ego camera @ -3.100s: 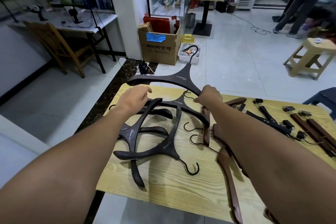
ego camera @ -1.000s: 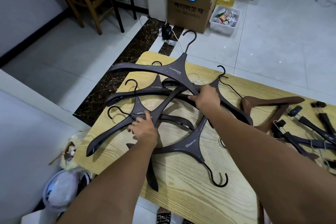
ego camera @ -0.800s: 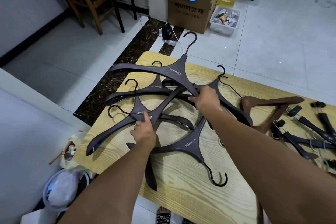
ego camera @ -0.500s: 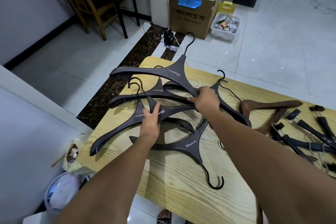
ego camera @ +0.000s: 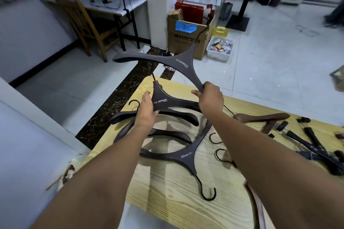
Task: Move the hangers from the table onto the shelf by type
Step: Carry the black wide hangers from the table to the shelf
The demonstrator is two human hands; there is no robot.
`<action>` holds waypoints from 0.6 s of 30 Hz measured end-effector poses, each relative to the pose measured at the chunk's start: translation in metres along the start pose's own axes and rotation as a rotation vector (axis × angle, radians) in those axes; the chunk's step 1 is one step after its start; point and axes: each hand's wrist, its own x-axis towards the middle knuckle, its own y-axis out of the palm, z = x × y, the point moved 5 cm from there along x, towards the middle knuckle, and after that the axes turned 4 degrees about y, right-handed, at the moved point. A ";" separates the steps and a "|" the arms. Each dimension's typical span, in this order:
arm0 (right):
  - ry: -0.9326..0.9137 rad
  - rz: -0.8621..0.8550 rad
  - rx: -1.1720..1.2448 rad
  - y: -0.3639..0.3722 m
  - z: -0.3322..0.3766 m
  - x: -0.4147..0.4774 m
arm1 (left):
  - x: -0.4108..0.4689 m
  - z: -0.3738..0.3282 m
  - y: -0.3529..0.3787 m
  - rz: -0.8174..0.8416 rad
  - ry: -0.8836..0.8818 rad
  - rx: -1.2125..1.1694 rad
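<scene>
- Head-cam view looking down at a pale wood table (ego camera: 186,197), lower centre & right of frame. Two bare forearms reach in from the bottom.
- R hand (ego camera: 211,98), centre of frame: fingers & thumb curled round one arm end of a dark grey hanger, gripping it.
- That top hanger (ego camera: 178,61) is in the air over the table's far edge, upper centre. Its other arm points left; white lettering near the neck.
- L hand (ego camera: 147,112), just left of centre: thumb & fingers pinch the neck of a 2nd hanger (ego camera: 162,99), same dark type w/ lettering, held just below the top one.
- The 2nd hanger's right arm runs behind the R hand; can't tell if that hand holds it too.
- Under the hands, a pile (ego camera: 178,116) of more dark hangers lies on the table, arms overlapping.
- One flat hanger (ego camera: 184,156) lies in front of the pile, neck toward the bottom of frame.
- Brown hanger (ego camera: 260,117) lies right of centre; clip hangers (ego camera: 316,145) in a heap at the right edge.
- Bkgd, on a tiled floor: cardboard box (ego camera: 186,39) & white bin (ego camera: 220,50) upper centre, wooden chair (ego camera: 87,22) upper left.
</scene>
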 end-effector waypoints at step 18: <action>-0.143 -0.312 0.243 -0.157 0.044 -0.029 | 0.007 -0.107 -0.155 0.024 0.352 0.594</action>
